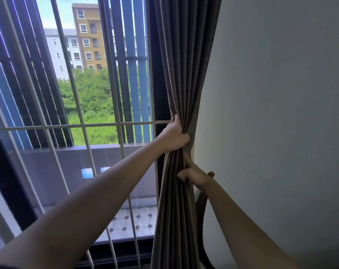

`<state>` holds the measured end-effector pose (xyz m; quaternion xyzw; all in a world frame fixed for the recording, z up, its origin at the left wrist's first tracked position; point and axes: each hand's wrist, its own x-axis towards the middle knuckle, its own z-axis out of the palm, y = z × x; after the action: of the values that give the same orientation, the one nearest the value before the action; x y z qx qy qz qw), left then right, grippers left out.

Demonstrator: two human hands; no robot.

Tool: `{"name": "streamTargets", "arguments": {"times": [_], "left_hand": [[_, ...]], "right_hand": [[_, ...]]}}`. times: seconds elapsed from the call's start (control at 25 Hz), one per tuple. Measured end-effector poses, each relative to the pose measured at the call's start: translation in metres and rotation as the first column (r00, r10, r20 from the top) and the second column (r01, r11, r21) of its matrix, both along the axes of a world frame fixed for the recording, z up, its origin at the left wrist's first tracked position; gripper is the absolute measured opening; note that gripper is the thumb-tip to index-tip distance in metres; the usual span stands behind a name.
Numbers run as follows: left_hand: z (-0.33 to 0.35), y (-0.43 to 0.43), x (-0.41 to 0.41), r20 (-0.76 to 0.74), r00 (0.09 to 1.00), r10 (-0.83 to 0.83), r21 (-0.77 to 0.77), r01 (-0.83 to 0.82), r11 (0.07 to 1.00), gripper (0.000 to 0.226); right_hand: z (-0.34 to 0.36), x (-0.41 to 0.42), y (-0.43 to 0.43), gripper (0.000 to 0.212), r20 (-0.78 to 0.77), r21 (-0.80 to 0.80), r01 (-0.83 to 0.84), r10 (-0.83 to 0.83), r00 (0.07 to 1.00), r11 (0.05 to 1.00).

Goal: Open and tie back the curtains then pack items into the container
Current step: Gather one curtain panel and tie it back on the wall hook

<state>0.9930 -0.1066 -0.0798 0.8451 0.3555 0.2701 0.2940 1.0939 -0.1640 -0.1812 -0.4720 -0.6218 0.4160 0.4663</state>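
A dark brown curtain (186,61) hangs gathered into a narrow bunch at the window's right edge, against the wall. My left hand (175,135) grips the bunch at its pinched waist, fingers curled round the folds. Just below, my right hand (193,174) holds the curtain's right side, its fingers partly hidden behind the fabric. A dark tie-back strap (200,214) hangs in a loop along the wall under my right wrist. A small brown wall hook (211,174) pokes out beside that hand.
White window bars (83,126) run across the glass on the left, with a tiled balcony (137,222) and buildings beyond. A plain pale wall (281,113) fills the right side.
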Motion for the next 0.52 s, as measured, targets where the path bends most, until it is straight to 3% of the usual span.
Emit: {"name": "streamTargets", "arguments": {"times": [0.04,0.08,0.12,0.16,0.2,0.28,0.32,0.4,0.52], "left_hand": [[0.001,0.0,-0.004,0.015,1.0,-0.021,-0.015,0.021,1.0,0.073],[0.002,-0.001,-0.009,0.019,0.999,-0.045,-0.028,0.046,0.999,0.066],[0.003,-0.003,-0.013,0.029,0.996,-0.08,-0.029,0.081,0.996,0.053],[0.003,-0.007,-0.017,0.034,0.993,-0.113,-0.024,0.114,0.993,0.036],[0.004,-0.013,-0.02,0.043,0.989,-0.144,-0.02,0.145,0.989,0.022],[0.007,-0.021,-0.026,0.054,0.981,-0.186,-0.011,0.187,0.982,0.028],[0.007,-0.023,-0.029,0.052,0.98,-0.192,-0.011,0.193,0.981,0.032],[0.009,-0.025,-0.034,0.053,0.979,-0.197,-0.024,0.198,0.98,0.034],[0.011,-0.027,-0.045,0.066,0.98,-0.189,-0.068,0.193,0.979,0.039]], "right_hand": [[-0.002,0.005,0.0,0.087,-0.314,-0.035,-0.052,0.038,0.949,0.998],[-0.006,0.011,0.002,0.084,-0.53,-0.055,-0.051,0.015,0.848,0.997],[-0.01,0.014,0.006,0.068,-0.627,-0.06,0.024,-0.057,0.777,0.998],[-0.009,0.017,0.011,0.047,-0.564,-0.075,0.156,-0.171,0.808,0.985],[-0.005,0.018,0.015,0.042,-0.45,-0.079,0.245,-0.253,0.857,0.966],[0.007,0.017,0.024,0.048,-0.205,-0.016,0.252,-0.25,0.946,0.968],[0.014,0.015,0.027,0.047,-0.158,0.005,0.236,-0.232,0.96,0.972],[0.023,0.015,0.033,0.048,-0.231,-0.001,0.232,-0.226,0.946,0.973],[0.024,0.025,0.043,0.065,-0.39,0.018,0.151,-0.132,0.911,0.988]]}}
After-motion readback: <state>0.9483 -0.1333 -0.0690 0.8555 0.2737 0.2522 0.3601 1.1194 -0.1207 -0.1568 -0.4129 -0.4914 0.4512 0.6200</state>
